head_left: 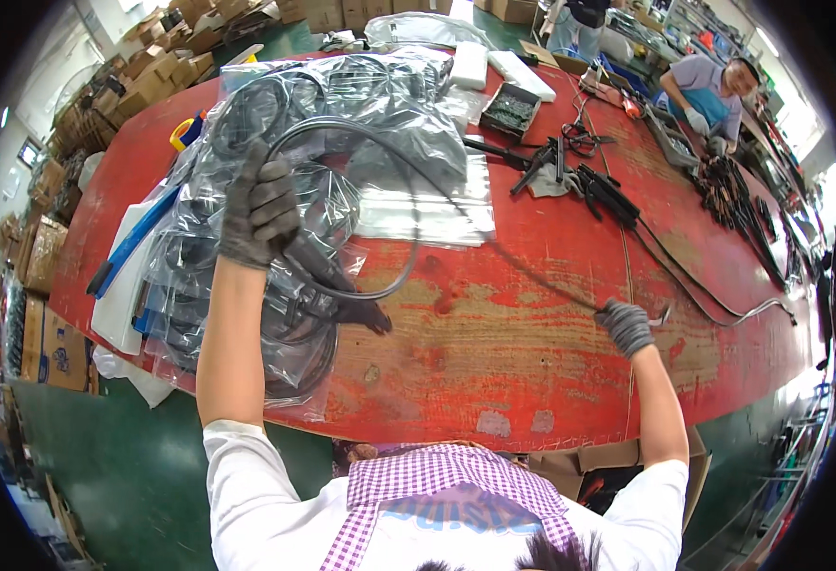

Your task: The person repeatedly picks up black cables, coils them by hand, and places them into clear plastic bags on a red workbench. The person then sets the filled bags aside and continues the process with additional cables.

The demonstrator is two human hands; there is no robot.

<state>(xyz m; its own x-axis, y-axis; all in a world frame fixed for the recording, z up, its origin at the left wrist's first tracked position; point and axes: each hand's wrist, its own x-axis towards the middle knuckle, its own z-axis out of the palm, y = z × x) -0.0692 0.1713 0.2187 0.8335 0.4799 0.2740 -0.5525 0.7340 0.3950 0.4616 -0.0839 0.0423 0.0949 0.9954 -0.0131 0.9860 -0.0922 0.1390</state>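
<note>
**Black cable drawn between two gloved hands over a worn red bench**

Clock positions are read from the centre of the view. The black cable [337,122] runs from ten o'clock across the middle to three o'clock, looped at its left end and slanting down in one length to the right, partly blurred. The left hand [258,214], in a dark grey glove at ten o'clock, has its fingers curled around the loop. The right hand [626,326], in a lighter grey glove at three o'clock, is a closed fist pinching the far length; a short silvery tip shows just beyond it.

A dark handle-like part [315,262] lies just below the left hand; whether that hand also grips it cannot be told.

Clear plastic bags [342,86] with dark coiled cables inside cover the red tabletop [494,381] from eight to twelve o'clock. A stack of flat clear bags [418,219] lies near the centre, behind the cable. Noted at one o'clock: a small parts box [510,109] with dark contents. At two o'clock: a black tool handle [608,195] with trailing cable and, farther out, a seated co-worker [708,95] wearing pale gloves. At ten o'clock, a yellow-and-blue tape roll [187,131] sits beside the bags.
</note>
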